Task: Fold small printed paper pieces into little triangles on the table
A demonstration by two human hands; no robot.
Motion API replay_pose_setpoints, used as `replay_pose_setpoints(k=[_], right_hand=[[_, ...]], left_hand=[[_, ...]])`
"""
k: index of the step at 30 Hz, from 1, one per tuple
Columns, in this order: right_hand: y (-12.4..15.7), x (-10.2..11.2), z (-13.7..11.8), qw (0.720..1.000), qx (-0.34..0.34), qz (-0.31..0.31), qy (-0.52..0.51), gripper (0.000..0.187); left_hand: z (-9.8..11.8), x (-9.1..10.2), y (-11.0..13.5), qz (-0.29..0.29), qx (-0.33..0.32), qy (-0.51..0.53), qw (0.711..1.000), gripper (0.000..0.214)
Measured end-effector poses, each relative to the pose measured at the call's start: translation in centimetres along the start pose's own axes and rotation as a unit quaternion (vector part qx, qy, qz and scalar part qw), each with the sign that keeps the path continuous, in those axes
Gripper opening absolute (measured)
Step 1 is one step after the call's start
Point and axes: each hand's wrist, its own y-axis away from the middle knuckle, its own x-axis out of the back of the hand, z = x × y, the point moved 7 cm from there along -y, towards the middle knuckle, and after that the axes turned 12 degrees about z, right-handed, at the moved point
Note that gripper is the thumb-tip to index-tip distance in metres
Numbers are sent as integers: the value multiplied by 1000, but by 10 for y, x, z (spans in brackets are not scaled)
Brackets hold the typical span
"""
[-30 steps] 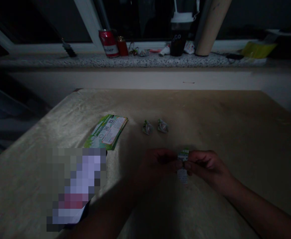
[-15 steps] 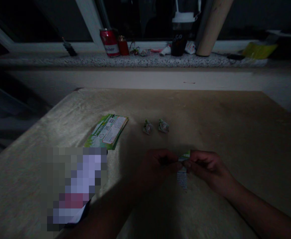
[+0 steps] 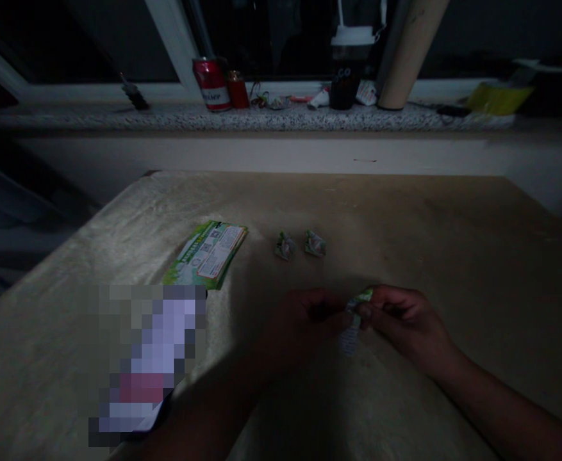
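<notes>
From the head camera, both hands are low over the middle of the desk [image 3: 454, 243], close to the person. The left hand [image 3: 304, 317] and the right hand [image 3: 400, 317] meet at a little paper [image 3: 352, 334]. It is green at the top and white lower down. It is held just above the desk, between the two hands. Each grip is a tight pinch on the paper, thumb against fingertip, and the other fingers are curled in. The work looks like folding the paper small. A fold this tiny needs fingertips close together and a steady pinch, so the paper does not slip. Both arms come in from the bottom edge, and the wrists stay low. Farther back lie two folded bits [image 3: 285, 246], side by side but not touching. To their left is a green leaflet [image 3: 208, 254], lying flat. It is dark, so the fold itself is hard to see.
</notes>
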Motion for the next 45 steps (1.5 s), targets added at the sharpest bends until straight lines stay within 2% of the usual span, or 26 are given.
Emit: replay_pose_setpoints(k=[3, 7, 11, 15, 16, 18, 21, 23, 26, 28, 31, 36, 45], right_hand=[[0, 4, 5, 1000, -2, 16, 7, 21], [1, 4, 5, 998, 27, 8, 57, 16], [2, -4, 2, 991, 62, -33, 114, 16], [3, -6, 2, 987, 69, -47, 134, 18], [3, -6, 1, 988, 70, -45, 134, 18], [3, -4, 0, 989, 63, -38, 130, 18], [2, -2, -1, 992, 43, -39, 111, 19], [2, -2, -2, 993, 39, -47, 100, 20], [2, -3, -3, 993, 42, -54, 97, 22], [1, -4, -3, 993, 40, -56, 98, 21], [0, -4, 0, 995, 28, -53, 84, 19], [-1, -4, 4, 998, 10, -43, 36, 16], [1, -1, -7, 995, 69, -17, 74, 10]], left_hand=[[10, 1, 4, 4, -74, -127, 989, 20], [27, -3, 12, -30, -174, -271, 946, 21], [33, -4, 13, -52, -226, -328, 916, 21], [35, -6, 14, -66, -273, -364, 888, 21], [35, -6, 14, -63, -266, -363, 891, 22], [31, -2, 11, -51, -217, -338, 914, 24], [20, 3, 6, -45, -97, -240, 965, 27], [12, 3, 4, -55, -24, -146, 988, 28], [6, 0, 2, -77, 46, -10, 996, 34], [5, -1, 0, -87, 77, 39, 993, 39], [2, 2, -2, -67, 105, 55, 991, 42], [-1, 11, -5, -19, 115, 60, 991, 42], [-1, 12, -6, -8, 126, 70, 989, 41]])
